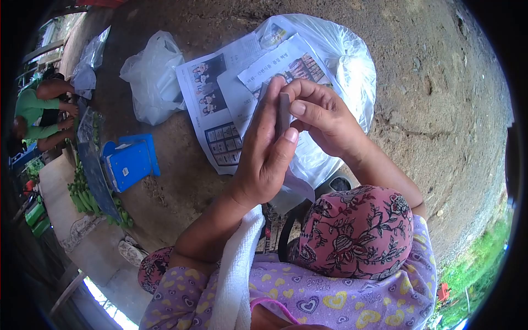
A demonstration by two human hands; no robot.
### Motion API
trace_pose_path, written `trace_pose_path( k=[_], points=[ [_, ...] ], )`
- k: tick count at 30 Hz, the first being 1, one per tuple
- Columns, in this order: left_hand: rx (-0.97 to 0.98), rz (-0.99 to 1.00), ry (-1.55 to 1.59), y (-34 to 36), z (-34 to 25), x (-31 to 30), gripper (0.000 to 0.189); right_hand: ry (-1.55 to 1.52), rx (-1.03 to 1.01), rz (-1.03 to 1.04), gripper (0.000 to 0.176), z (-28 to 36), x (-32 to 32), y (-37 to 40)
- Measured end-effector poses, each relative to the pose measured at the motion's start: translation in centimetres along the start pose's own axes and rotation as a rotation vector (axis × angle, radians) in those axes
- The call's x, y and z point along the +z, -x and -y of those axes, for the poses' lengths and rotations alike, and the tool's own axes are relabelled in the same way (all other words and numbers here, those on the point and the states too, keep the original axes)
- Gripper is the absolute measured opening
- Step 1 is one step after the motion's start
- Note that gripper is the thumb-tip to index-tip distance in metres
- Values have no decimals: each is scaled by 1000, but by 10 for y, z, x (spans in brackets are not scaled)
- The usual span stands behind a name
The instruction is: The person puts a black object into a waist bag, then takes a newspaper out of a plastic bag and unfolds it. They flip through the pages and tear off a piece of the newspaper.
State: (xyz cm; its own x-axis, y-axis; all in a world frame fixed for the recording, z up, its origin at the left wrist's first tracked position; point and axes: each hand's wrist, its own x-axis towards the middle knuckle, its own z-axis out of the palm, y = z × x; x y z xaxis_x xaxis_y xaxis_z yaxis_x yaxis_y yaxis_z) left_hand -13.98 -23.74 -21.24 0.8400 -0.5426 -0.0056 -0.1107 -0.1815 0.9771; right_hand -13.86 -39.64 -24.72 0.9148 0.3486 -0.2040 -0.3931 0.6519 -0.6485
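My left hand [261, 151] holds a narrow, flat, dark grey-brown bar [284, 113] upright between its thumb and fingers. What kind of thing the bar is, I cannot make out. The thumb and bent fingers of my right hand [324, 113] close on the bar's upper right edge. Below my hands lie printed newspaper sheets [192, 118], overlapping on a large clear plastic bag [352, 63]. Part of the newspaper is hidden behind my hands.
A white plastic bag [157, 82] sits left of the newspaper. Nearer the left is a blue scale-like object [130, 162], with green bananas [82, 195] beyond it. A person in a green top [30, 113] reaches in at far left. A patterned knee [357, 231] rises below my right forearm.
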Motion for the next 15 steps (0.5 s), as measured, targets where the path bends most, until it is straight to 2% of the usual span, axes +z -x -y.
trace_pose_path(
  k=[15],
  points=[
    [-38, 30, 15, -1, -3, -1, 62, 0, -14, 5, 22, 3, 1, 2]
  ],
)
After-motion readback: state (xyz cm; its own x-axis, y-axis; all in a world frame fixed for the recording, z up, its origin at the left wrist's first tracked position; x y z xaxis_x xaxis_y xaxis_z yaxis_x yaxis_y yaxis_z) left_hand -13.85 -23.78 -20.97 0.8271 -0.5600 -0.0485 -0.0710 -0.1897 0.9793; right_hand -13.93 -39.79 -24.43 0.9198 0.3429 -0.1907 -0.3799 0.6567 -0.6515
